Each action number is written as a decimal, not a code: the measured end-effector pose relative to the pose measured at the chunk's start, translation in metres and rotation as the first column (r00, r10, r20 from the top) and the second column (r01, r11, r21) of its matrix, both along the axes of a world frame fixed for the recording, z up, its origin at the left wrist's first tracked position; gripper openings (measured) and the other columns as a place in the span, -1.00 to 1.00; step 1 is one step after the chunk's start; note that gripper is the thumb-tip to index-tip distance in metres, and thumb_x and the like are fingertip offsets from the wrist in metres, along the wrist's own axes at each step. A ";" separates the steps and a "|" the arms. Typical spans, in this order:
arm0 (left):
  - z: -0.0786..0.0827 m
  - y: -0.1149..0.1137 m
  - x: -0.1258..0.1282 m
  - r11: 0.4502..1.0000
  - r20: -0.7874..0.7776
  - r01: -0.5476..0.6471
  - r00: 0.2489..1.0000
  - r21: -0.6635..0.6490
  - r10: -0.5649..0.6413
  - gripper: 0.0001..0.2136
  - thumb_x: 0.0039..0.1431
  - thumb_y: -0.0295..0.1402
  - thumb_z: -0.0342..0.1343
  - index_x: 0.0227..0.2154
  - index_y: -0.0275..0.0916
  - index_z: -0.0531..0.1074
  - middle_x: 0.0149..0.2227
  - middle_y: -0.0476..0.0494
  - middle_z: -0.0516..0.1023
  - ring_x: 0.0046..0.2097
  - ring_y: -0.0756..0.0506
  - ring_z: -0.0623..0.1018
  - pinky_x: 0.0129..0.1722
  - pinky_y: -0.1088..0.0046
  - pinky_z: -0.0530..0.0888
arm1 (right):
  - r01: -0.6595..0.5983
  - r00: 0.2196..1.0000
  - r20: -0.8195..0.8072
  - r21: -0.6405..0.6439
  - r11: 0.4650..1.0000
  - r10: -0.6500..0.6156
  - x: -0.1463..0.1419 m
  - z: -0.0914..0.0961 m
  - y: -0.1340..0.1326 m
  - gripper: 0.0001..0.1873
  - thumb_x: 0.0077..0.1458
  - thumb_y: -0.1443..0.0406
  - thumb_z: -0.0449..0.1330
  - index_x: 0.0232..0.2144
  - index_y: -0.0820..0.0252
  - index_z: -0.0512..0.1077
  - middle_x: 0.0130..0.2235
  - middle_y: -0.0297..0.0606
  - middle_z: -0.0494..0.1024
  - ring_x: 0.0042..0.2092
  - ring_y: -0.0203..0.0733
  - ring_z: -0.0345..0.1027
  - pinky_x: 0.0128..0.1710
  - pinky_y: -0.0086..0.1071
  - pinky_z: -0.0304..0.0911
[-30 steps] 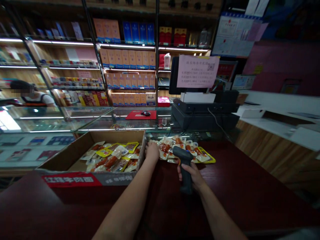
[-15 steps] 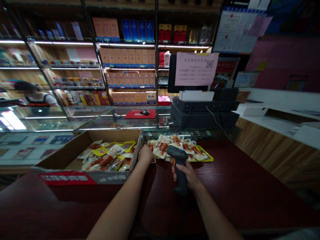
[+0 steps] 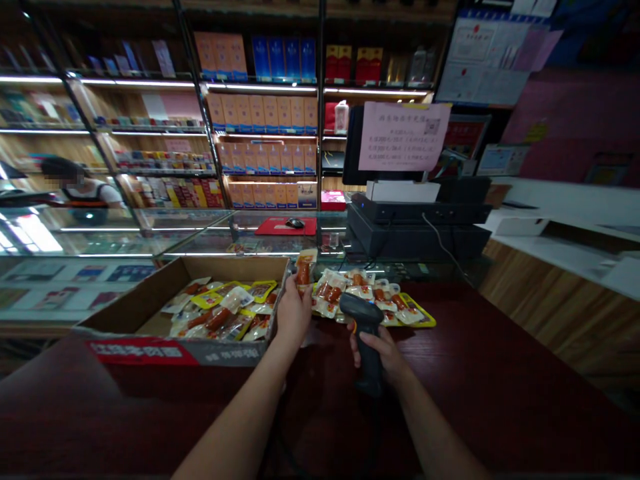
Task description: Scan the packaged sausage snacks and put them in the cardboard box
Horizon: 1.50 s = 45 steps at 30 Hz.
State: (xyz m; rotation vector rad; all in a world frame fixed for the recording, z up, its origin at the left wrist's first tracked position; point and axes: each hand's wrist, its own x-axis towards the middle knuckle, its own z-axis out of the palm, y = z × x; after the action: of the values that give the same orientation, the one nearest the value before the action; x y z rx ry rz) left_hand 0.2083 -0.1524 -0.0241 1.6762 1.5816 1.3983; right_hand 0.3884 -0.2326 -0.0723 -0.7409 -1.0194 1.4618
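My left hand (image 3: 294, 312) is closed on a clear-wrapped sausage packet (image 3: 304, 268), held upright by the right wall of a cardboard box (image 3: 145, 353). Inside that box lie several sausage packets (image 3: 219, 319) and some yellow-edged packs (image 3: 263, 291). My right hand (image 3: 381, 352) grips a dark barcode scanner (image 3: 369, 333) by its handle, its head tilted up and to the left. Just beyond the scanner, a pile of sausage packets (image 3: 327, 293) rests on the dark red table, with a yellow-edged pack (image 3: 423, 316) at its right end.
A point-of-sale terminal (image 3: 420, 220) with a pink notice (image 3: 403, 137) stands behind the pile. On the glass counter are a red mat (image 3: 270, 227) and a mouse (image 3: 295, 223). Shelves of boxed goods (image 3: 265, 113) line the back. Another person (image 3: 85, 190) is at far left.
My left hand has lifted a sausage packet from the pile's left side, raising it upright. The scanner stays in my right hand; the view has shifted slightly.
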 end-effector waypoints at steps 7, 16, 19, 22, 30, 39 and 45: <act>-0.023 -0.001 0.009 0.699 0.978 0.715 0.141 0.006 -0.152 -0.88 0.11 -0.36 -0.02 -0.37 -0.33 0.29 -0.52 -0.03 0.31 -0.58 0.11 0.31 -0.71 0.70 0.24 | 0.024 1.000 0.001 0.022 0.999 -0.024 0.002 0.001 -0.002 -0.66 -0.10 0.19 0.24 -0.27 0.29 0.40 -0.54 -0.32 0.46 -0.63 -0.34 0.31 -0.64 -0.45 0.27; -0.047 -0.001 -0.001 0.487 0.962 0.830 -0.253 0.272 -0.106 -0.83 0.14 -0.42 -0.10 -0.23 -0.34 0.29 -0.57 0.07 0.11 -0.69 0.19 0.06 -0.82 0.81 0.00 | -0.020 0.998 0.054 0.022 1.000 0.019 -0.003 0.008 -0.013 -0.68 -0.09 0.20 0.23 -0.28 0.28 0.39 -0.52 -0.30 0.47 -0.61 -0.34 0.31 -0.62 -0.48 0.23; -0.052 0.001 -0.006 0.430 0.963 0.861 -0.239 0.269 -0.124 -0.82 0.11 -0.43 -0.08 -0.22 -0.30 0.31 -0.58 0.09 0.09 -0.71 0.20 0.01 -0.83 0.79 -0.04 | -0.020 0.999 0.051 0.019 1.000 0.019 -0.002 0.011 -0.014 -0.67 -0.10 0.19 0.24 -0.28 0.29 0.39 -0.52 -0.30 0.46 -0.62 -0.35 0.31 -0.63 -0.49 0.22; -0.058 0.003 -0.006 0.438 0.971 0.866 -0.213 0.240 -0.111 -0.85 0.08 -0.42 -0.06 -0.29 -0.32 0.33 -0.58 0.07 0.11 -0.70 0.20 0.04 -0.82 0.78 -0.04 | -0.053 0.997 0.056 0.032 0.998 0.051 -0.003 0.013 -0.016 -0.66 -0.12 0.19 0.24 -0.29 0.28 0.37 -0.52 -0.30 0.47 -0.62 -0.34 0.32 -0.63 -0.49 0.22; -0.057 0.010 0.002 0.580 0.986 0.798 -0.114 0.165 -0.124 -0.91 0.04 -0.43 -0.04 -0.51 -0.32 0.29 -0.65 0.05 0.09 -0.65 0.11 0.18 -0.72 0.68 0.14 | -0.341 0.922 0.149 -0.116 0.933 0.356 -0.011 0.004 -0.019 -0.60 -0.21 0.17 0.32 -0.34 0.30 0.33 -0.56 -0.31 0.46 -0.64 -0.32 0.33 -0.69 -0.52 0.19; -0.051 0.007 0.001 0.622 0.994 0.782 0.030 0.041 -0.103 -0.76 0.13 -0.36 -0.14 -0.63 -0.25 0.22 -0.65 0.02 0.09 -0.61 0.07 0.17 -0.65 0.59 0.21 | -0.293 0.933 0.180 -0.117 0.949 0.311 -0.013 0.004 -0.017 -0.65 -0.15 0.16 0.29 -0.37 0.28 0.34 -0.56 -0.33 0.45 -0.64 -0.33 0.34 -0.69 -0.52 0.21; -0.058 0.013 0.003 0.629 0.988 0.777 0.112 -0.022 -0.104 -0.78 0.10 -0.27 -0.06 -0.61 -0.22 0.23 -0.65 0.04 0.09 -0.65 0.09 0.12 -0.73 0.62 0.12 | -0.298 0.935 0.176 -0.084 0.951 0.309 -0.012 0.006 -0.015 -0.61 -0.14 0.15 0.29 -0.31 0.30 0.35 -0.56 -0.33 0.45 -0.64 -0.33 0.33 -0.68 -0.50 0.22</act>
State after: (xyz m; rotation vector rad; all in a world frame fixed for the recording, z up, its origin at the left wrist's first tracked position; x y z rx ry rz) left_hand 0.2114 -0.1395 -0.0824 0.5127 0.4595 0.9926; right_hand 0.3761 -0.2475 -0.0659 -0.7986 -1.2859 1.7157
